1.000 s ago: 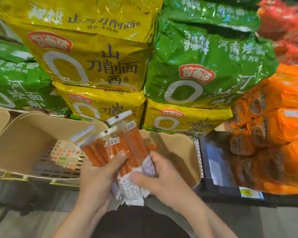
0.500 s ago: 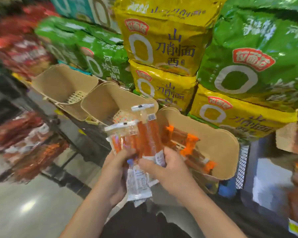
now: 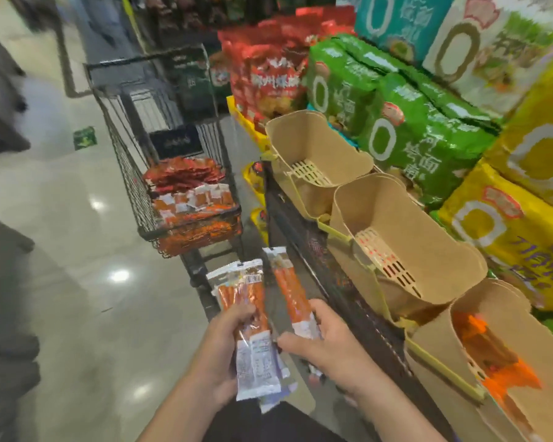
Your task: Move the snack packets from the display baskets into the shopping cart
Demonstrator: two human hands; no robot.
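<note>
My left hand [image 3: 221, 349] grips a bunch of clear snack packets [image 3: 243, 295] with orange sticks inside. A single packet of the same kind [image 3: 292, 295] is held in my right hand [image 3: 326, 339]. Both hands are in the aisle, low in the middle of the view. Ahead of them stands the black wire shopping cart [image 3: 125, 173], which holds red and orange packets [image 3: 189, 193]. Three tan display baskets line the shelf edge on the right. The nearest basket [image 3: 444, 342] has orange packets [image 3: 492, 355] in it. The middle basket [image 3: 428, 260] and far basket [image 3: 316, 148] look empty.
Large green noodle bags [image 3: 412, 122], yellow noodle bags [image 3: 508, 224] and red bags [image 3: 268, 68] are stacked on the shelf behind the baskets. A dark shelf front [image 3: 326, 275] runs along the right of the aisle. Glossy floor [image 3: 77, 250] stretches to the left of the cart.
The view has swung left from the baskets toward the cart. Both hands with their packets came away from the nearest basket into the aisle. The right hand's packet is now apart from the bunch.
</note>
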